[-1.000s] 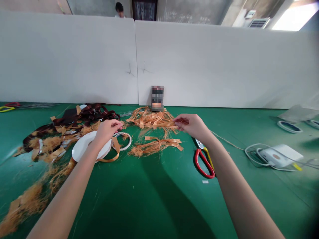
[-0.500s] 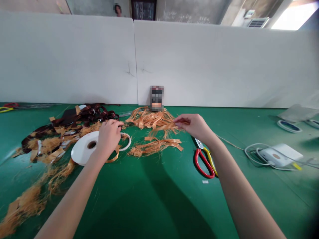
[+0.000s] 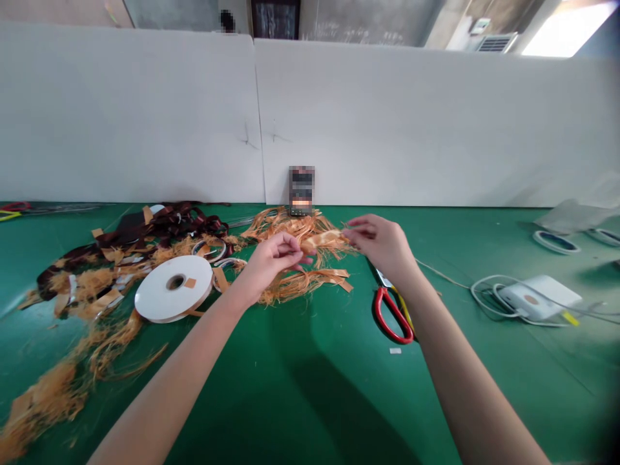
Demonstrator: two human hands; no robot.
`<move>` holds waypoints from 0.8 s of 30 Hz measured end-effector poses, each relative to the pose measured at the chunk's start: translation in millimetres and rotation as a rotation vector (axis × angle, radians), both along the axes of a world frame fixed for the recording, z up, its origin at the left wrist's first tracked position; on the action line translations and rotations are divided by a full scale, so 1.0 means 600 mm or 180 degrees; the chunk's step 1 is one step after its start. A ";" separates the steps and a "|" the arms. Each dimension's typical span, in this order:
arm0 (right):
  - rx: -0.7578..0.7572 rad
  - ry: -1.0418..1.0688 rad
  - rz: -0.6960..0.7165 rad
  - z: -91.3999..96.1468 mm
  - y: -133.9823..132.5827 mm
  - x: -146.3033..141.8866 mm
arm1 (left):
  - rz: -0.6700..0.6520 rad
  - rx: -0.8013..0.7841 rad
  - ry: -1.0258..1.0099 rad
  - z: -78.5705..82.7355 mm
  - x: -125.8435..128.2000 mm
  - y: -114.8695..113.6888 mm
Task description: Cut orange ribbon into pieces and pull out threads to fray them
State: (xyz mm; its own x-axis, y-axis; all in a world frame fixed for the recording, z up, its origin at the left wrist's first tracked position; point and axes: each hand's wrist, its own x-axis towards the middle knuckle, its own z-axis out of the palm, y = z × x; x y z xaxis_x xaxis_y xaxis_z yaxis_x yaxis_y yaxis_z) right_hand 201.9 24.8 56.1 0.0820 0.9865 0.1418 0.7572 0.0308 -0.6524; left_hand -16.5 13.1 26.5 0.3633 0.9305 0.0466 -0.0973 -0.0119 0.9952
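A short strip of shiny orange ribbon (image 3: 322, 239) stretches between my two hands above the green table. My left hand (image 3: 271, 263) pinches its left end, and the fingertips of my right hand (image 3: 380, 242) close on the other end. Behind and under the strip lies a pile of frayed orange ribbon pieces (image 3: 271, 223). A smaller bundle of fringed ribbon (image 3: 310, 281) rests nearer to me, partly hidden by my left hand. To the left of that hand a white ribbon spool (image 3: 157, 294) lies flat. Scissors with red and yellow handles (image 3: 387, 316) lie below my right hand, partly covered by the wrist.
Dark brown ribbon (image 3: 179, 223) and frayed orange scraps (image 3: 53, 394) spread along the left. A blurred upright device (image 3: 301, 190) leans on the white partition (image 3: 411, 129). At right are a white box with cables (image 3: 540, 297) and a white ring (image 3: 556, 243). A person's head shows behind the partition.
My left hand has moved right from the spool to the orange strip and now grips its left end. The spool is uncovered. My right hand stays at about the same place.
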 end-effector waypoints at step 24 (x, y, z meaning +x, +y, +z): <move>-0.1771 -0.1172 -0.0974 -0.163 -0.088 0.174 | -0.0482 0.0008 -0.0533 0.037 -0.058 0.038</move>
